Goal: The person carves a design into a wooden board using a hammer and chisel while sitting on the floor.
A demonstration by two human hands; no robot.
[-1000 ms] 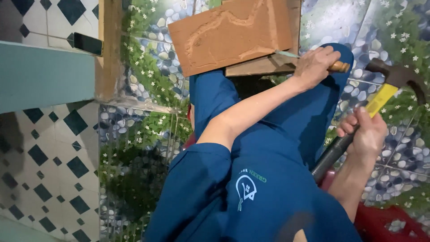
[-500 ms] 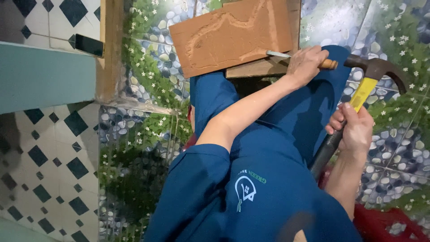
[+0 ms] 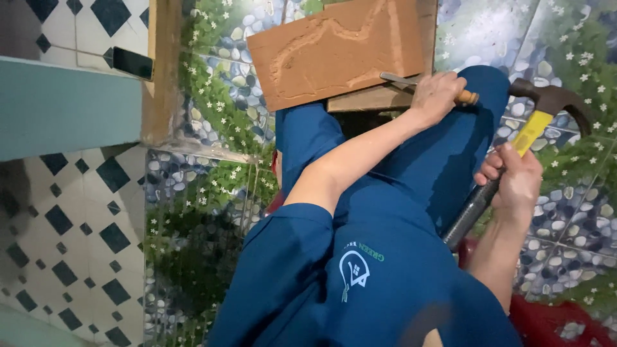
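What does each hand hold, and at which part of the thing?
The left hand holds a chisel around its wooden handle. The right hand grips a hammer at the middle of its shaft.

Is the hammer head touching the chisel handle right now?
Apart. The head view shows a clear gap between the hammer head and the butt of the chisel held in the left hand.
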